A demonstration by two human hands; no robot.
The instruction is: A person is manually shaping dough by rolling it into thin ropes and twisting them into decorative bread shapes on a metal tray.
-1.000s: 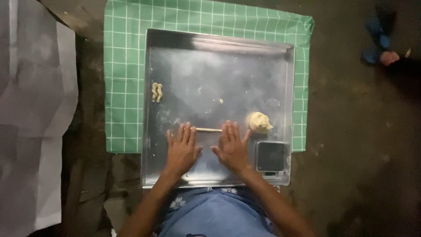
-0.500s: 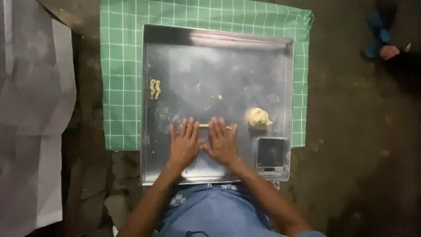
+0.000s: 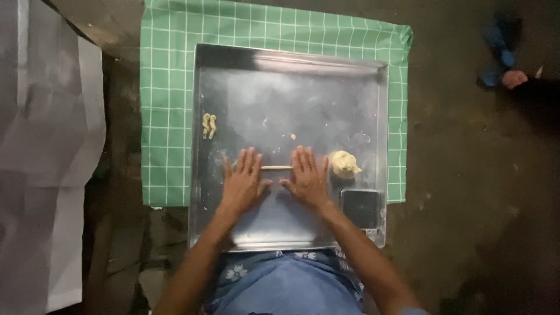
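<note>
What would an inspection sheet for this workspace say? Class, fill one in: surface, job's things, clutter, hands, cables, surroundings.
Surface: metal tray on a green checked cloth, floury smears on it.
Job's things: thin dough rope lying between both hands; dough lump right of it; two twisted pieces near the tray's left edge.
Clutter: small dark scale in the tray's near right corner; dough crumb.
Hands: left hand and right hand flat, fingers spread, on the rope's ends.
Cables: nothing seen.
Surroundings: dark floor; grey sheet at left; another person's foot at upper right.
</note>
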